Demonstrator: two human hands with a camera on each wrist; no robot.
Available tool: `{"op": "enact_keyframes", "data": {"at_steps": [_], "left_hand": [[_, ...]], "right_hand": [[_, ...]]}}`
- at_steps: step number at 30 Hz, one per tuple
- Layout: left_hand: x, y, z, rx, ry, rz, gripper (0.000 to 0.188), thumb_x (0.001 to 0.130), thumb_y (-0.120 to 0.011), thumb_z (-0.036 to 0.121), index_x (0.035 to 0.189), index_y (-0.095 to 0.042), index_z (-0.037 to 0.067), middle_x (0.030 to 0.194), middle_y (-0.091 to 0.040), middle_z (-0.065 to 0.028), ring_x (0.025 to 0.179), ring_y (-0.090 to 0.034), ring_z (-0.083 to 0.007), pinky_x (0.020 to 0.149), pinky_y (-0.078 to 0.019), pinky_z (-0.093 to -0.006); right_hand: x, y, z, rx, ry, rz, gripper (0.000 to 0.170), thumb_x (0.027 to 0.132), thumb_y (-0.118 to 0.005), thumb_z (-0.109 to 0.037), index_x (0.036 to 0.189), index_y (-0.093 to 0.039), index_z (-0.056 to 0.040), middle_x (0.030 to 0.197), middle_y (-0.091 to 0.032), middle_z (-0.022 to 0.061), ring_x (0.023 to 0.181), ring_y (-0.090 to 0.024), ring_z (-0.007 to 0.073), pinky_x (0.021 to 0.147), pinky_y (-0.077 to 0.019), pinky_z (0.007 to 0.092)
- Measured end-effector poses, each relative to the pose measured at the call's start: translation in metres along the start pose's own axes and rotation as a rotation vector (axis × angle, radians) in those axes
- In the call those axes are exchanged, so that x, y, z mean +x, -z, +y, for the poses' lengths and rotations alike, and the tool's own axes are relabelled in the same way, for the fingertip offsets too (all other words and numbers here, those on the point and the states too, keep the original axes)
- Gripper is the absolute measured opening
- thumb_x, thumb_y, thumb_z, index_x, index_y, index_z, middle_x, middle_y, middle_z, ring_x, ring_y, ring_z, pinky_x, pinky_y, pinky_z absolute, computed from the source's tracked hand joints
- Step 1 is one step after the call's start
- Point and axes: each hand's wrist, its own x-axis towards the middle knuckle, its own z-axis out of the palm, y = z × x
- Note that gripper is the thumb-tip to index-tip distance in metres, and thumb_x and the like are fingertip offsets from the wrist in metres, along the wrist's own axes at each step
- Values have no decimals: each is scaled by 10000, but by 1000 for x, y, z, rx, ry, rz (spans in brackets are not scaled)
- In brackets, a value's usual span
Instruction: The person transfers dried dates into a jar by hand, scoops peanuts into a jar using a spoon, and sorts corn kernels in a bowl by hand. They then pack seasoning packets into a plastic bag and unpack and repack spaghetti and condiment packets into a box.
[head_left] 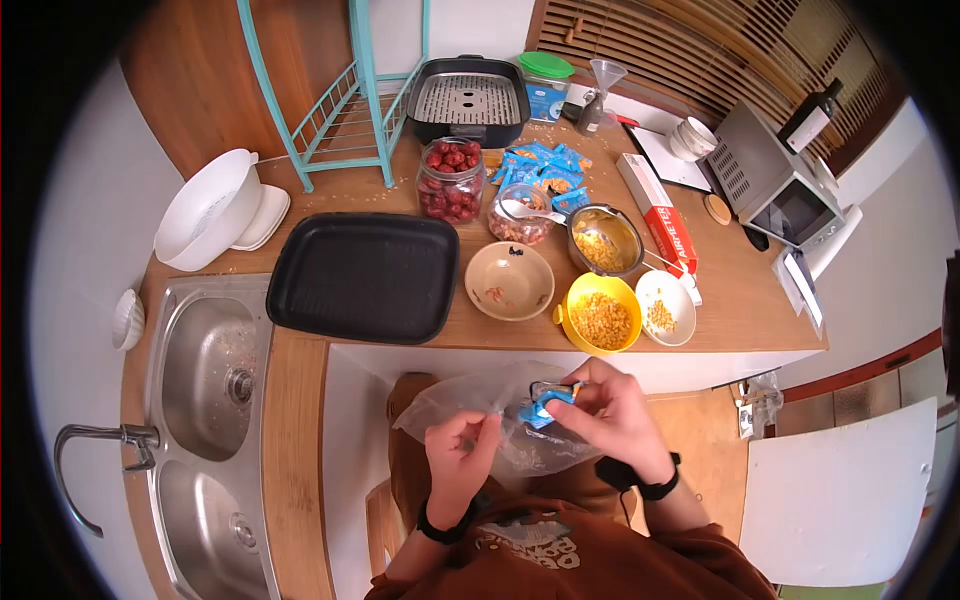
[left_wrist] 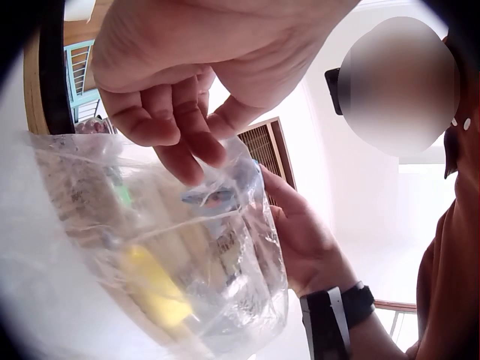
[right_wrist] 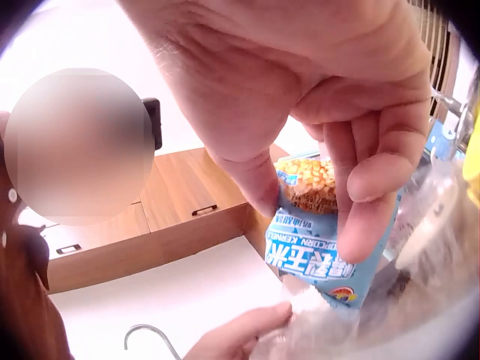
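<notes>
A clear plastic bag point(head_left: 540, 452) hangs over the person's lap below the counter edge. The left hand point(head_left: 463, 458) pinches the bag's rim; in the left wrist view the left hand point(left_wrist: 195, 82) has its fingers curled at the top of the bag point(left_wrist: 165, 262). The right hand point(head_left: 620, 420) grips a small blue packet point(head_left: 545, 405) at the bag's right side. In the right wrist view the right hand point(right_wrist: 322, 112) holds the blue packet point(right_wrist: 322, 247) between thumb and fingers, with popcorn kernels printed on it, beside the crinkled plastic.
On the counter point(head_left: 400, 362) stand a yellow bowl point(head_left: 600, 312) of kernels, a beige bowl point(head_left: 509, 281), a white bowl point(head_left: 680, 325), a metal bowl point(head_left: 605, 240), a black pan point(head_left: 363, 277), jars and blue packets point(head_left: 540, 165). A sink point(head_left: 205, 370) is at left.
</notes>
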Motion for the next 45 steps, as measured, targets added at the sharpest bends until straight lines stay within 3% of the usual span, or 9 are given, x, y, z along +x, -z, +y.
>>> {"op": "enact_keyframes", "data": {"at_steps": [6, 10, 18, 23, 28, 31, 38, 42, 45], "left_hand": [[-7, -8, 8, 13, -19, -28, 95, 935, -684, 13, 853, -662, -32, 699, -686, -41, 655, -627, -50, 591, -463, -207], [-9, -8, 9, 34, -42, -45, 114, 958, -656, 16, 854, -647, -30, 695, -673, -29, 638, -600, -46, 588, -455, -206], [-11, 0, 3, -116, 67, -99, 129, 977, -624, 11, 856, -612, -29, 696, -662, -20, 631, -581, -44, 580, -445, -200], [-8, 9, -1, -125, 103, -88, 147, 995, -606, 34, 852, -589, 4, 696, -651, -32, 607, -568, -55, 572, -448, -206], [-3, 14, -6, -188, 129, -73, 108, 978, -630, 20, 877, -628, -17, 697, -673, -25, 644, -600, -44, 591, -459, -198], [-4, 17, -6, -188, 158, -58, 100, 975, -632, 18, 882, -640, -19, 698, -683, -32, 647, -614, -50, 595, -470, -199], [8, 26, 7, -169, 191, -62, 85, 955, -641, -5, 875, -652, -31, 699, -700, -46, 648, -656, -75, 619, -502, -206], [15, 31, 7, -166, 168, -70, 82, 953, -641, -9, 876, -651, -37, 704, -706, -56, 651, -666, -82, 616, -504, -208], [16, 33, 7, -203, 187, -62, 82, 954, -639, -11, 879, -652, -40, 704, -707, -62, 644, -666, -86, 613, -504, -210]], "right_hand": [[-12, -26, 14, -398, 65, 127, 423, 883, -772, -354, 858, -610, 35, 647, -684, 165, 602, -705, 314, 558, -553, 378], [-19, -22, 22, -329, 124, 41, 370, 905, -753, -313, 836, -668, 40, 665, -687, 174, 606, -702, 311, 557, -540, 368], [11, 56, -19, -130, 33, -29, 238, 963, -710, -214, 871, -721, 5, 617, -601, 17, 576, -513, 51, 522, -420, 264], [130, 112, -35, -482, 157, 5, 309, 932, -720, -282, 878, -734, 22, 572, -552, 36, 546, -474, 86, 507, -390, 307], [283, 123, -8, -814, 162, -101, 408, 862, -733, -394, 898, -740, 13, 831, -729, 184, 749, -696, 279, 688, -535, 405], [348, 109, 21, -1156, 39, -221, 459, 865, -724, -427, 1034, -734, -1, 918, -733, 151, 802, -703, 238, 712, -540, 348], [397, 73, 33, -1089, -220, -403, 707, 795, -768, -455, 1331, -603, -24, 1090, -725, 152, 851, -732, 235, 729, -576, 361], [415, 69, 61, -1007, -309, -461, 708, 768, -796, -428, 1314, -614, -16, 1078, -724, 161, 849, -732, 224, 718, -571, 359], [418, 70, 76, -986, -200, -468, 484, 716, -805, -377, 959, -683, 23, 796, -712, 122, 665, -681, 231, 579, -538, 367]]}}
